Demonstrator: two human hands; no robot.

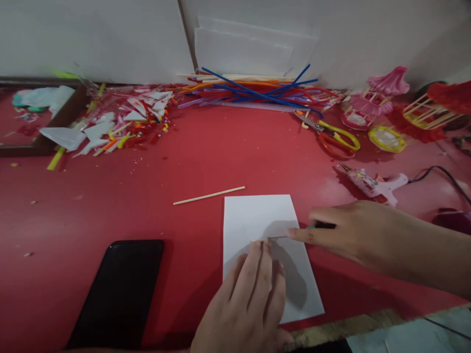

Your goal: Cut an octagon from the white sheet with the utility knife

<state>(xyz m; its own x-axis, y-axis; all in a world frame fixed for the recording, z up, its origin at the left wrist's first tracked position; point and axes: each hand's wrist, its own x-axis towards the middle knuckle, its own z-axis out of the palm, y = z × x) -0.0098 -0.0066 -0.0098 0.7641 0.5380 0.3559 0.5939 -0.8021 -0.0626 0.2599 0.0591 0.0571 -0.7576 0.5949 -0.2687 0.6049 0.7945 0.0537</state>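
A white sheet of paper [253, 215] lies on the red table near its front edge. My left hand [246, 294] rests on the sheet with its fingers stretched forward, pressing down. A small pale edge shows at its fingertips; I cannot make out what it is. My right hand [353, 235] is closed around a craft knife [326, 225] with a green and black handle, mostly hidden by the fingers. Its index finger lies along the thin blade, whose tip is at the left fingertips, over the paper. A thin wooden stick [209, 195] lies just beyond the sheet.
A black phone [117, 294] lies at left. Scissors [327, 132] and a pink-and-white glue gun [375, 184] with a cable lie at right, near small stick-and-clay models [382, 98]. Colored pipe cleaners [250, 90] line the wall. Scraps [125, 122] and a dark-framed tray [47, 142] occupy the back left.
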